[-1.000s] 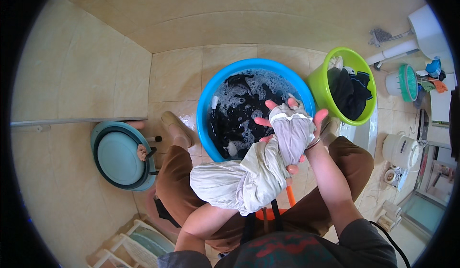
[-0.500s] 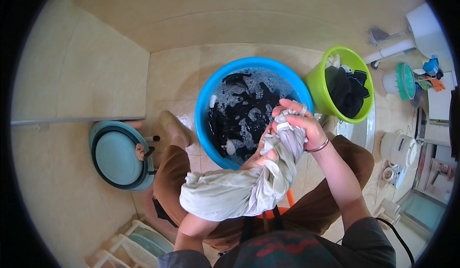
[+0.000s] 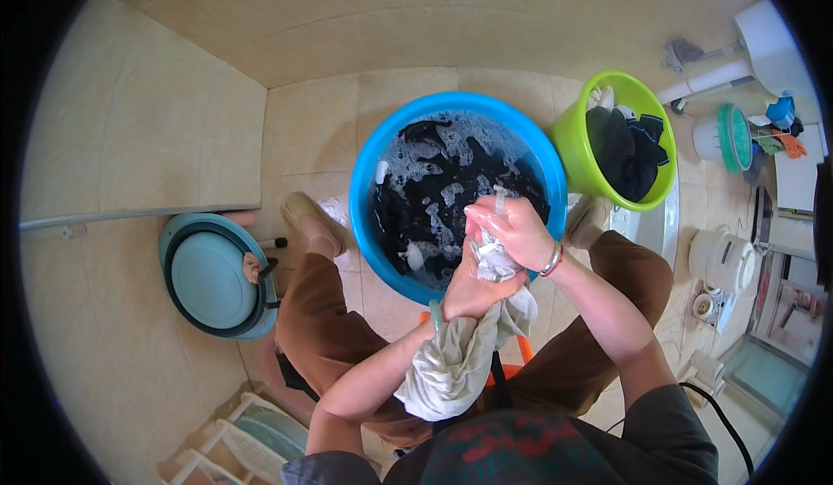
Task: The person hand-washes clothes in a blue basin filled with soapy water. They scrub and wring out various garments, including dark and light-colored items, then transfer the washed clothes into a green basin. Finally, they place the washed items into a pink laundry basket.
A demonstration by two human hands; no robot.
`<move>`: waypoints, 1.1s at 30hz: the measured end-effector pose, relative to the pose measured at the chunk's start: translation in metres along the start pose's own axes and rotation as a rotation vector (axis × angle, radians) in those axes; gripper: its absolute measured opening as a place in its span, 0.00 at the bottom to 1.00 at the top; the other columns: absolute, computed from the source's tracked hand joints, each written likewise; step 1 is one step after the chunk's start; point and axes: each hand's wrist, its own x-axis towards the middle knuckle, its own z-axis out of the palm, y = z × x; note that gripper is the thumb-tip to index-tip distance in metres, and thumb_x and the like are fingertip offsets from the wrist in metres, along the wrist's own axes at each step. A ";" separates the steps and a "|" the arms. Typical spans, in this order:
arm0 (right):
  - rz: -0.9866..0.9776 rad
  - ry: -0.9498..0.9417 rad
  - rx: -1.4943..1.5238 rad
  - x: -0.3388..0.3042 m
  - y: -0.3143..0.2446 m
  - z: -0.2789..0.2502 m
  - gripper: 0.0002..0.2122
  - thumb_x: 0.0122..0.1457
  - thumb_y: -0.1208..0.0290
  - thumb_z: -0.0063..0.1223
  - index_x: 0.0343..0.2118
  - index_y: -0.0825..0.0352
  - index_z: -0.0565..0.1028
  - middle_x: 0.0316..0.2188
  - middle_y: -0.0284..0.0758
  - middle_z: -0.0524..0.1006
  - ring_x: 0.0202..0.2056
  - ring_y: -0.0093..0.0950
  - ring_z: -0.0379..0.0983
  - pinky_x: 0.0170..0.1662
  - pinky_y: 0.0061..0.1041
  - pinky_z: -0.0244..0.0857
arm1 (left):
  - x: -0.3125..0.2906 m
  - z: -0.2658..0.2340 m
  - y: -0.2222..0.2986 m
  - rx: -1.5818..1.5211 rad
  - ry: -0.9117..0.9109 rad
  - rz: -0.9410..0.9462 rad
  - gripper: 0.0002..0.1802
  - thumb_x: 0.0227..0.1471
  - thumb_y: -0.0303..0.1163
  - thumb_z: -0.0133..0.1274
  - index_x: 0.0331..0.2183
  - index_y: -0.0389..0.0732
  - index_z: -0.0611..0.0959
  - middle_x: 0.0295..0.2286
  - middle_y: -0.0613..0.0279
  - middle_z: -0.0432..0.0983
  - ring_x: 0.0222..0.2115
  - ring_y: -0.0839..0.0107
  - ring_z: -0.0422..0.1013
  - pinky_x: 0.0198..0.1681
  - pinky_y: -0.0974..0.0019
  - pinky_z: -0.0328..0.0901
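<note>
A wet, off-white garment (image 3: 444,370) is bunched up and twisted, its loose bulk hanging by my left wrist above my lap. My left hand (image 3: 473,292), with a pale green bangle at the wrist, is wrapped round its upper part. Just beyond, my right hand (image 3: 514,229), a silver bangle below it, closes over the crumpled upper end. Both hands are over the near right side of a blue basin (image 3: 364,246). Dark clothes (image 3: 425,212) soak in the sudsy water there, with a small white piece (image 3: 415,257) at the near left.
Right of the basin stands a lime-green bucket (image 3: 568,151) holding dark and white clothes. Folded teal basins (image 3: 213,281) lean at the left wall. A white rack (image 3: 230,437) is at lower left. An orange stool (image 3: 525,350) shows beneath me. Bathroom items and a small bucket (image 3: 716,138) line the right.
The garment's bulk has swung down from across my left forearm and is more gathered. My left hand and bangle have come into sight. My right hand has moved slightly left.
</note>
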 end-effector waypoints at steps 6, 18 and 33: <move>-0.080 0.132 -0.245 0.006 0.025 0.012 0.18 0.66 0.64 0.45 0.21 0.70 0.73 0.14 0.32 0.72 0.17 0.20 0.68 0.23 0.23 0.63 | 0.012 -0.003 -0.024 0.247 0.046 -0.035 0.51 0.38 0.35 0.66 0.56 0.31 0.53 0.43 0.55 0.72 0.42 0.68 0.72 0.44 0.66 0.68; 0.006 0.272 -0.541 0.030 0.080 0.009 0.18 0.65 0.62 0.43 0.22 0.69 0.74 0.17 0.41 0.76 0.21 0.38 0.75 0.26 0.35 0.68 | 0.046 -0.010 -0.074 0.538 0.124 -0.100 0.64 0.32 0.49 0.71 0.57 0.26 0.50 0.44 0.43 0.74 0.43 0.54 0.74 0.46 0.61 0.68; 0.429 0.402 0.885 0.061 0.124 -0.091 0.27 0.57 0.49 0.56 0.55 0.59 0.64 0.38 0.41 0.74 0.38 0.38 0.75 0.40 0.44 0.71 | 0.000 -0.013 -0.033 -0.525 0.046 -0.152 0.67 0.40 0.25 0.69 0.65 0.43 0.35 0.60 0.51 0.52 0.60 0.61 0.55 0.60 0.58 0.53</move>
